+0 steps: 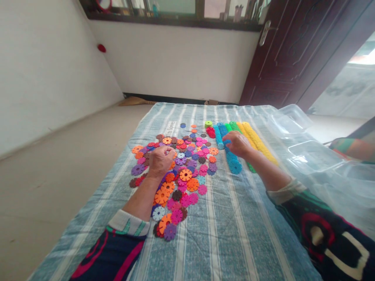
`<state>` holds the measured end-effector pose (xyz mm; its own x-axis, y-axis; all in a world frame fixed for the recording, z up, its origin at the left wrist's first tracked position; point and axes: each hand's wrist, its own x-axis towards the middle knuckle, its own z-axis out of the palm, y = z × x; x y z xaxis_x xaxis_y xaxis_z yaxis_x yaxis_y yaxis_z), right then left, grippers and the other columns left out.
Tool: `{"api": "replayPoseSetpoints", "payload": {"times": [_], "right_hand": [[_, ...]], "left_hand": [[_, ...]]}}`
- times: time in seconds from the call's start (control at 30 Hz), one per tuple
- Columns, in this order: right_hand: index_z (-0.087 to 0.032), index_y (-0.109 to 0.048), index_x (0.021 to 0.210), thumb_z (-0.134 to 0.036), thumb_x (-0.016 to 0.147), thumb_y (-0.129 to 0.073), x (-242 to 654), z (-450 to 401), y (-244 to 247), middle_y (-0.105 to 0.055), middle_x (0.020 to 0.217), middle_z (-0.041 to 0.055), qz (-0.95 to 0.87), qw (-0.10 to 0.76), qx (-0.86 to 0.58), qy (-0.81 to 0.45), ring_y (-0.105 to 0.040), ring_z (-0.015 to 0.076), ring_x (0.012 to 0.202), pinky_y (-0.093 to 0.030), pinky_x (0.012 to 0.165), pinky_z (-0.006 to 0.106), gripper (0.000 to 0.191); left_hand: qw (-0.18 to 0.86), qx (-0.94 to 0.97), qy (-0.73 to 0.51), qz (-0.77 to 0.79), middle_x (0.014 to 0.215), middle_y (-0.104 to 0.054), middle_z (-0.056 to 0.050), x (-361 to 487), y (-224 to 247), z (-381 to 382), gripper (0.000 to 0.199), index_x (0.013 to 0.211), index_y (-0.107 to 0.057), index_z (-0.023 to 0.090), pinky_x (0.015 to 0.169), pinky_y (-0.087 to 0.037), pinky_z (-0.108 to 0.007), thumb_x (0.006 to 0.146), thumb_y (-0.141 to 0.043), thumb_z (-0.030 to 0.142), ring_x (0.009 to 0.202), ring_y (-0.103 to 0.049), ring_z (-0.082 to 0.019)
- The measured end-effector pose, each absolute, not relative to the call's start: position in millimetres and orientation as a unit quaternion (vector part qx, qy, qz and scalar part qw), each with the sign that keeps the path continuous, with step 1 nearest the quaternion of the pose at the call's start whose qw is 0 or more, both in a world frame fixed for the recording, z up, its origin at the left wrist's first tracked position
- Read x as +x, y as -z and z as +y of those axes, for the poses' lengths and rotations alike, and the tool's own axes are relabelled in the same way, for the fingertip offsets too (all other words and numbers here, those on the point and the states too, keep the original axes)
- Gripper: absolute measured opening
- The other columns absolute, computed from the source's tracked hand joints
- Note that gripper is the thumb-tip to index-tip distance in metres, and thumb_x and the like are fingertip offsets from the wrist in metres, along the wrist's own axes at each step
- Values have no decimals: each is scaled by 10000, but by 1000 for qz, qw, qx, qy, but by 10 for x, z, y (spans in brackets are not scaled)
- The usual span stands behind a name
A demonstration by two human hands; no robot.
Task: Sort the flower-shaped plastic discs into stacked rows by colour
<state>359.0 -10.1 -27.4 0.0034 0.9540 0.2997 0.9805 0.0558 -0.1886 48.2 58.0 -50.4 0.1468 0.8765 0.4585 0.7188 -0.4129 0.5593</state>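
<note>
While the left hand (pixel 160 160) curls narrowly over multicoloured notched plastic discs (pixel 185 175) on striped blue cloth (pixel 193 253), the right hand (pixel 238 144) pinches at a cylindrical blue disc row (pixel 231 157); grip contents unclear. Square alignment seems advisable.

A: What is hidden by the left hand (pixel 160 162)?
B: Some coloured discs (pixel 185 175) are covered; whether anything is gripped by its fingers (pixel 168 149) cannot be told.
A: And by the right hand (pixel 238 145)?
B: Parts of the blue row (pixel 235 167) and green row (pixel 251 168) are blocked.
A: What is cut off?
B: Both sleeves (pixel 113 253), by the bottom edge; the door (pixel 293 47), by the top. The sill items (pixel 238 14) are too blurred to be named.
</note>
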Motion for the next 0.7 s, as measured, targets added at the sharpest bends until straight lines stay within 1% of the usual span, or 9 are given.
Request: {"api": "replayPoseSetpoints", "payload": {"times": [0.23,0.5,0.7], "right_hand": [[-188,-729,985,-145,838,-562,3482,-321,302,-687,1043,95,-675,237,-696,57,-588,259,1043,-444,907,358,227],[-192,-723,956,-161,857,-536,3357,-491,406,-678,1050,100,-648,291,-701,59,-560,258,1050,-427,901,362,214],[-183,-720,943,-162,876,-524,3258,-556,464,-680,1038,99,-628,309,-711,66,-553,250,1039,-417,901,347,208]], "left_hand": [[108,753,-381,525,779,-744,-52,487,502,580,248,722,-713,178,762,-513,-273,753,-516,325,714,-655,-192],[94,756,-376,528,758,-737,-63,490,510,565,249,720,-714,171,750,-512,-260,747,-527,333,722,-667,-196],[94,762,-376,519,747,-739,-58,502,485,509,263,710,-709,176,766,-519,-266,750,-526,360,724,-669,-194]]}}
